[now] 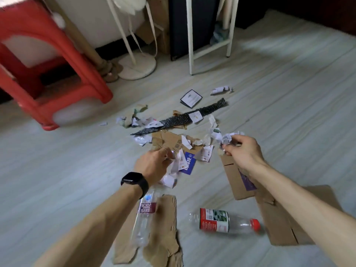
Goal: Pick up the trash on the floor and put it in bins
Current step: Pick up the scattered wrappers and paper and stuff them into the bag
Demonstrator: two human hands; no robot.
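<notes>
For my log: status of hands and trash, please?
Right hand grips crumpled paper. Left hand holds paper scraps. Red-capped bottle, soda bottle, cardboard on floor.

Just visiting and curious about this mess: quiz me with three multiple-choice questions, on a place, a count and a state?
1. Where is the red plastic stool? A) left of the paper scraps B) between the bottles C) far right
2. How many plastic bottles lie on the floor? A) one B) two C) four
3. What does the right hand hold? A) nothing B) a bottle C) crumpled paper
Key: 1 A, it stands far left; 2 B, SODA bottle and red-capped bottle; 3 C, its fingers pinch it.
</notes>
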